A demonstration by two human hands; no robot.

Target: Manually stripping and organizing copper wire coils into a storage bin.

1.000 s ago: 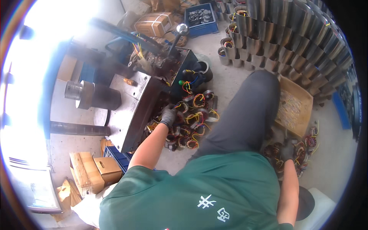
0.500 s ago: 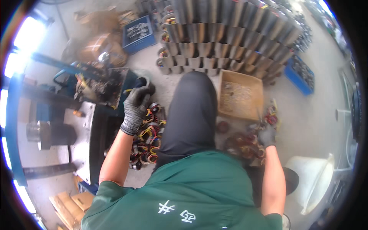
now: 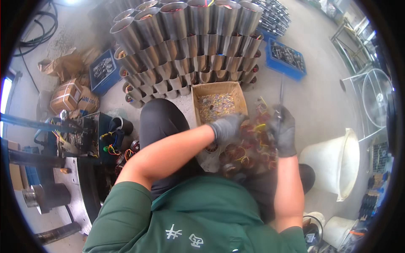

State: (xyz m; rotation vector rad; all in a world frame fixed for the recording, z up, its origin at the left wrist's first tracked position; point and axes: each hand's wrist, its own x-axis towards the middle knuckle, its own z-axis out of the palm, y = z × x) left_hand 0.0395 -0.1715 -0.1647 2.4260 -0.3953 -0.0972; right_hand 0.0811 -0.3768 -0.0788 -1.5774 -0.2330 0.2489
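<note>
My left hand [image 3: 228, 127], in a grey glove, reaches across to the near right of the cardboard box [image 3: 196, 103]. Its fingers are curled beside the pile of red wire-wound motor stators [image 3: 236, 154]; blur hides what they hold. My right hand [image 3: 284, 134], also gloved, is closed round a long thin metal rod [image 3: 282, 90] that points away from me. Yellow and red wires [image 3: 260, 126] stick up between the two hands. Several colourful wire scraps lie inside the box.
Stacked metal cylinders [image 3: 173, 21] rise ahead. Blue crates [image 3: 291, 75] of metal parts flank them. A machine with a steel plate [image 3: 78, 185] stands at the left, a black coil assembly [image 3: 122, 125] by it. White tubs [image 3: 333, 162] are at the right.
My left hand has left the machine side and swung right to the stator pile. My right hand has moved farther forward with the rod raised. The view has shifted to the right.
</note>
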